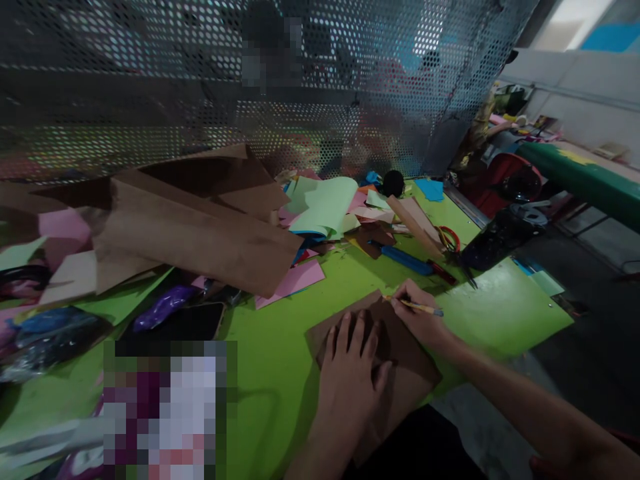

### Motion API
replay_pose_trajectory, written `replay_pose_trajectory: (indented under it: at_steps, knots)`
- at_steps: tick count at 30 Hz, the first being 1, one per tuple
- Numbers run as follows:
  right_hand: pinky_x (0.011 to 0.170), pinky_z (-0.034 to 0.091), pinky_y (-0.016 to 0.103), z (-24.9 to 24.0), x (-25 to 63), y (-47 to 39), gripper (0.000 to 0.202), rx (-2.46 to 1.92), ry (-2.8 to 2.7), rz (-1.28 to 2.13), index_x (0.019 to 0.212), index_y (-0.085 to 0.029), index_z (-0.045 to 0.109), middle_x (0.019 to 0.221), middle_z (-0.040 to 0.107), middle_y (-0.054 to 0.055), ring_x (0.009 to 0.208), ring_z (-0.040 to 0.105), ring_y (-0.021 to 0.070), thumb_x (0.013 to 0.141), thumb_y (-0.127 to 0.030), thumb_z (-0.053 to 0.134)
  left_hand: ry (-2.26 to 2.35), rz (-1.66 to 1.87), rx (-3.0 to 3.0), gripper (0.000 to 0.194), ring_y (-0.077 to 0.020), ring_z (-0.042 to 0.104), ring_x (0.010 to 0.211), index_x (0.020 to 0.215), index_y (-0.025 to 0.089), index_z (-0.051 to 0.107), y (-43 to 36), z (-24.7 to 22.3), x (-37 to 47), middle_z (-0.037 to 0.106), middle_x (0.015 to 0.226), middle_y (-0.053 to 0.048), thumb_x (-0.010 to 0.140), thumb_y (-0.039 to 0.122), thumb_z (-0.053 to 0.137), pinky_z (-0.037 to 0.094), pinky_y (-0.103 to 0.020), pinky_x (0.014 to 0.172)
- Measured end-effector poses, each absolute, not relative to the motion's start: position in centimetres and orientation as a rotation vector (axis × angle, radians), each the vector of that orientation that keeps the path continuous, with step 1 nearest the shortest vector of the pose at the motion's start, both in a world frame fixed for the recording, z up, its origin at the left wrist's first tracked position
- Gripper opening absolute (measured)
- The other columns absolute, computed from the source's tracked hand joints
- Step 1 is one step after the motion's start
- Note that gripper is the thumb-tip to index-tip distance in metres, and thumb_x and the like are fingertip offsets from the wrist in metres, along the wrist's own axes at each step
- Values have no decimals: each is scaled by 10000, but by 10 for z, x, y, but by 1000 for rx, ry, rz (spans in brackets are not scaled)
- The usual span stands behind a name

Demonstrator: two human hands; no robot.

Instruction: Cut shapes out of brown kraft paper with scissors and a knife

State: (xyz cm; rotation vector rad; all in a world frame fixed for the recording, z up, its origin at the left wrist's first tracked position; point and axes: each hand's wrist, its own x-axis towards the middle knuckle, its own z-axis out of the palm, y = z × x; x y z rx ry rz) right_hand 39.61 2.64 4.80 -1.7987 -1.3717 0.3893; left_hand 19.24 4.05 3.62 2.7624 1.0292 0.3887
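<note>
While left fingers (343, 333) splay, right fingers (402, 292) pinch a pencil (426, 309).

From where I operate, I can read no text, label, brand, number or sign. At the lower left, coarse square blocks cover a pale thing (187, 407), so any print there is hidden for me. The pencil (423, 308) shows several colours, but it is too small for reading. On the container (493, 233), I cannot make out any letters.
</note>
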Motion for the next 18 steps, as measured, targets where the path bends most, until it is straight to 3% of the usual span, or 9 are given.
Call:
replay_pose_trajectory:
  at_steps: [6,18]
  knots:
    - [574,401,300,50,397,24,158,-1781,-1336,427,745,-258,485,660,561,-23,614,529,183,880,-303,555,1039,376,2744,568,-334,339,1445,1476,284,471,41,36,193,398,1585,-36,954,507,494,346,-566,1139]
    - [636,457,267,51,392,37,114,-1658,-1426,535,839,-229,558,784,677,-4,705,618,166,893,-327,583,1021,439,2780,562,-345,323,1452,1467,267,482,41,34,192,373,1597,-70,932,426,550,332,-560,1133]
